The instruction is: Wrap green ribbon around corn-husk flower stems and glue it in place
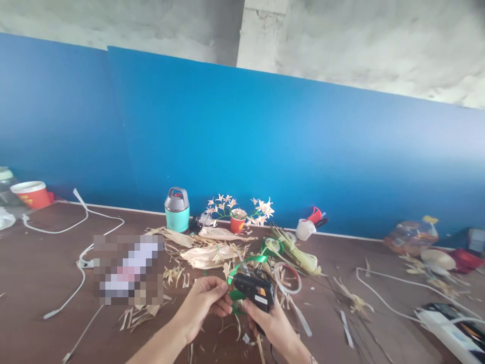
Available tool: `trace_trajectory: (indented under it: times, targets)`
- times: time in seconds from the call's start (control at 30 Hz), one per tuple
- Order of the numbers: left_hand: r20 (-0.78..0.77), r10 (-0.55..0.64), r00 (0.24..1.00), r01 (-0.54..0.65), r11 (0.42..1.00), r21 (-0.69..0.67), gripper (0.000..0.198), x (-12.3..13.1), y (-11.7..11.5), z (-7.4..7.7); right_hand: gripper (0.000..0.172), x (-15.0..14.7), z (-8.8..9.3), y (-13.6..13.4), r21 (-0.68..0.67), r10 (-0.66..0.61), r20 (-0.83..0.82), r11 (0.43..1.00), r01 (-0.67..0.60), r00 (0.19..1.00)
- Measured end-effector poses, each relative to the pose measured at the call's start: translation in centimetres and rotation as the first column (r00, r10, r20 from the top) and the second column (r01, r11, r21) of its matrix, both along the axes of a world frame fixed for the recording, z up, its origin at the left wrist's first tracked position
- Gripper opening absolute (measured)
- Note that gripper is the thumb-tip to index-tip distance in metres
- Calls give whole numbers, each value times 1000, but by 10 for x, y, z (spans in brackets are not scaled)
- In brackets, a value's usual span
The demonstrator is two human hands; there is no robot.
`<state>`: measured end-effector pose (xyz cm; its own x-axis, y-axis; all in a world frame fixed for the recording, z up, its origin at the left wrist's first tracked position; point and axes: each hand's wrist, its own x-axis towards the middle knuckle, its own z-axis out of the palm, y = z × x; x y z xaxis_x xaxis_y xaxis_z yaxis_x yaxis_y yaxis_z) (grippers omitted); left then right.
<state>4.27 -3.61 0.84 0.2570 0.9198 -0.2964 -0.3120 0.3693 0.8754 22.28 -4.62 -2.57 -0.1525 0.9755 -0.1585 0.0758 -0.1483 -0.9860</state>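
My right hand (pixel 271 321) is wrapped round a black glue gun (pixel 253 289), whose nozzle points left. My left hand (pixel 206 298) is closed in a pinch just left of the nozzle. A shiny green tape strip (pixel 257 259) curves down to those fingertips, and they appear to grip it; anything else between them is too small to make out. Behind the hands lie pale dried husks (pixel 210 255), with shreds scattered around. A red cup (pixel 237 222) holding pale husk flowers (pixel 264 208) stands near the blue wall.
A turquoise flask (pixel 177 217) stands at the back. Right of the hands are a clear tape roll (pixel 288 278) and a bundle of green stalks (pixel 299 253). White cables (pixel 81 263) cross the left side. A power strip (pixel 447 333) lies at the right edge.
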Motion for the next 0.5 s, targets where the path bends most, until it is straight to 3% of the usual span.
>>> trace_trajectory:
  times: [0.23, 0.5]
  targets:
    - [4, 3, 1000, -3, 1000, 7, 35, 1, 0, -2, 42, -2, -6, 2, 17, 5, 5, 1000, -5, 1000]
    - [-12, -2, 1000, 2, 1000, 0, 34, 0, 0, 1, 36, -6, 9, 1, 23, 7, 47, 1000, -8, 999]
